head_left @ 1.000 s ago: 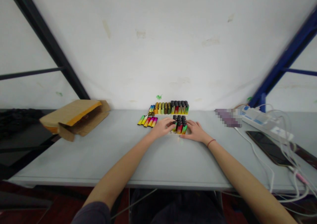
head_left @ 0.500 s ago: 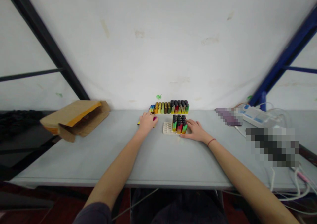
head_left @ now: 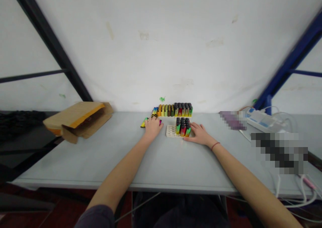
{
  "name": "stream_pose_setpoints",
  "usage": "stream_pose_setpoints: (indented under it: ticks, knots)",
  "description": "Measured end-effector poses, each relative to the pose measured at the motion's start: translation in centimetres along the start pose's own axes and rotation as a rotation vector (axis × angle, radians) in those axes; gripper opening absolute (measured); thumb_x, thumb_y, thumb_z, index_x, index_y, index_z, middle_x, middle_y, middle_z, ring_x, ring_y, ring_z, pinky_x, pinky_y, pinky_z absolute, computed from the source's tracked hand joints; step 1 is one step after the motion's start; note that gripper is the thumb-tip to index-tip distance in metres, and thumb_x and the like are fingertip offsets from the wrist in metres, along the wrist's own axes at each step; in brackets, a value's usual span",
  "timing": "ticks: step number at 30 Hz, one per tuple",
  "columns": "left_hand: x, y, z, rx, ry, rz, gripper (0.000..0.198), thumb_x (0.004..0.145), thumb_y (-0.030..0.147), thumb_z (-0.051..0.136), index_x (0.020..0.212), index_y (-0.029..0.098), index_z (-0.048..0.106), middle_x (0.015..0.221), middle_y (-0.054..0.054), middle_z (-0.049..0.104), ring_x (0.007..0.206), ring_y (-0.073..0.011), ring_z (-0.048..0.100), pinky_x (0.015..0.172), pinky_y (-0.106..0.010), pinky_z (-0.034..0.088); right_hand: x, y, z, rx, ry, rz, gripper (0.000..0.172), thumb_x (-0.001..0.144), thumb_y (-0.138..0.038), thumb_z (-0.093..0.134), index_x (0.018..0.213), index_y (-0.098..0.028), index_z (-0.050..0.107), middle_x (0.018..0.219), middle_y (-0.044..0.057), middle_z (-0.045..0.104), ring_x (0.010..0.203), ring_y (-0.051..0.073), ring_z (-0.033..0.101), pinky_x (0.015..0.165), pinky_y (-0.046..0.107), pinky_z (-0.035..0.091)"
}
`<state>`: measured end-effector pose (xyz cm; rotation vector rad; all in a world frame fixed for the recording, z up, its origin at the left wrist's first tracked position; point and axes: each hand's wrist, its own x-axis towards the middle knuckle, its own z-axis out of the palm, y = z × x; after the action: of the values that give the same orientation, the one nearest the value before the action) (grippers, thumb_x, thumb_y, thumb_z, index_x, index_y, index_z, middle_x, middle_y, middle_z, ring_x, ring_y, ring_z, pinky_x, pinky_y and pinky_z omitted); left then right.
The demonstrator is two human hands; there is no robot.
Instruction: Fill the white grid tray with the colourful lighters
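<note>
A white tray with small cells lies on the grey table; several upright coloured lighters with black tops fill its right part. My right hand rests against the tray's right side, fingers touching it. My left hand lies over a few loose lighters flat on the table left of the tray, fingers curled down on them; what it grips is hidden. A full row of lighters stands by the wall behind.
An open cardboard box lies on its side at the table's far left. A power strip and white cables occupy the right side, beside blurred patches. Black and blue frame bars slant up on both sides.
My left hand left the tray and moved left onto the loose lighters, uncovering the tray's bare left cells. My right hand has stayed at the tray.
</note>
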<state>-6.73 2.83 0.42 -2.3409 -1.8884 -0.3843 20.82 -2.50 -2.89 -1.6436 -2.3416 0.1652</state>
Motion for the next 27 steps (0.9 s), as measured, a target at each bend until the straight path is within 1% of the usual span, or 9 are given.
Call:
stream_pose_setpoints:
  ticks: [5, 8, 10, 12, 15, 17, 22, 24, 27]
  knots:
    - [-0.1, 0.6, 0.6, -0.08, -0.024, 0.034, 0.031, 0.096, 0.035, 0.052, 0.102, 0.014, 0.074, 0.117, -0.021, 0.07, 0.117, -0.035, 0.06, 0.097, -0.047, 0.041, 0.0, 0.0, 0.1, 0.005, -0.005, 0.011, 0.095, 0.082, -0.081, 0.055, 0.153, -0.019, 0.046, 0.158, 0.02, 0.044, 0.146, 0.041, 0.037, 0.118, 0.065, 0.022]
    - [0.2, 0.7, 0.6, -0.249, 0.03, -0.019, 0.028, 0.097, 0.027, 0.048, 0.088, 0.013, 0.071, 0.109, -0.021, 0.071, 0.112, -0.0319, 0.063, 0.098, -0.043, 0.042, 0.0, 0.0, 0.0, 0.008, -0.013, 0.013, 0.095, 0.082, -0.08, 0.056, 0.153, -0.018, 0.046, 0.158, 0.021, 0.043, 0.146, 0.04, 0.037, 0.118, 0.065, 0.022]
    - [0.6, 0.8, 0.4, -0.524, 0.107, -0.088, 0.025, 0.096, 0.024, 0.049, 0.079, 0.017, 0.065, 0.097, -0.016, 0.072, 0.103, -0.0276, 0.066, 0.093, -0.036, 0.045, 0.0, -0.1, 0.0, 0.009, -0.017, 0.012, 0.094, 0.083, -0.079, 0.057, 0.153, -0.018, 0.047, 0.158, 0.02, 0.044, 0.146, 0.04, 0.037, 0.118, 0.064, 0.023]
    - [1.0, 1.0, 0.2, -0.929, 0.138, -0.191, 0.023, 0.095, 0.026, 0.05, 0.074, 0.019, 0.059, 0.083, -0.009, 0.069, 0.085, -0.0216, 0.068, 0.08, -0.03, 0.049, 0.0, -0.1, -0.1, 0.009, -0.019, 0.013, 0.092, 0.083, -0.079, 0.057, 0.152, -0.019, 0.048, 0.157, 0.02, 0.045, 0.145, 0.04, 0.038, 0.118, 0.063, 0.024]
    - [1.2, 1.7, -0.3, -1.48, 0.055, -0.377, 0.023, 0.097, 0.036, 0.048, 0.081, 0.02, 0.053, 0.073, 0.0, 0.063, 0.056, -0.0122, 0.06, 0.058, -0.024, 0.046, 0.0, 0.0, -0.1, 0.007, -0.016, 0.012, 0.092, 0.083, -0.079, 0.057, 0.152, -0.02, 0.048, 0.156, 0.019, 0.047, 0.145, 0.041, 0.039, 0.118, 0.064, 0.023]
    - [1.0, 2.3, -0.6, -1.682, -0.015, -0.459, 0.028, 0.098, 0.045, 0.048, 0.084, 0.021, 0.049, 0.068, 0.004, 0.059, 0.045, -0.0087, 0.05, 0.049, -0.021, 0.041, 0.0, 0.1, 0.0, 0.007, -0.014, 0.005, 0.091, 0.083, -0.08, 0.057, 0.152, -0.021, 0.048, 0.156, 0.019, 0.047, 0.144, 0.041, 0.039, 0.117, 0.065, 0.023]
    - [0.4, 3.0, -1.0, -1.877, -0.143, -0.467, 0.045, 0.093, 0.063, 0.052, 0.079, 0.02, 0.053, 0.053, 0.007, 0.044, 0.037, -0.0059, 0.036, 0.04, -0.021, 0.029, 0.0, 0.2, 0.1, 0.007, -0.007, -0.002, 0.094, 0.082, -0.08, 0.056, 0.153, -0.02, 0.047, 0.157, 0.02, 0.046, 0.145, 0.04, 0.039, 0.118, 0.063, 0.024]
    - [0.4, 3.0, -1.0, -1.894, -0.123, -0.446, 0.046, 0.093, 0.063, 0.052, 0.081, 0.019, 0.058, 0.053, 0.006, 0.044, 0.038, -0.0059, 0.039, 0.041, -0.02, 0.032, 0.0, 0.2, 0.0, 0.004, -0.01, 0.0, 0.095, 0.082, -0.081, 0.056, 0.153, -0.019, 0.046, 0.157, 0.02, 0.045, 0.145, 0.04, 0.039, 0.118, 0.062, 0.024]
    - [0.5, 3.1, -0.9, -1.887, -0.082, -0.463, 0.047, 0.092, 0.065, 0.053, 0.079, 0.02, 0.056, 0.056, 0.005, 0.052, 0.042, -0.0079, 0.049, 0.044, -0.021, 0.039, 0.0, 0.1, 0.0, 0.0, -0.012, -0.002, 0.094, 0.083, -0.081, 0.055, 0.153, -0.02, 0.047, 0.157, 0.019, 0.045, 0.145, 0.039, 0.039, 0.118, 0.061, 0.024]
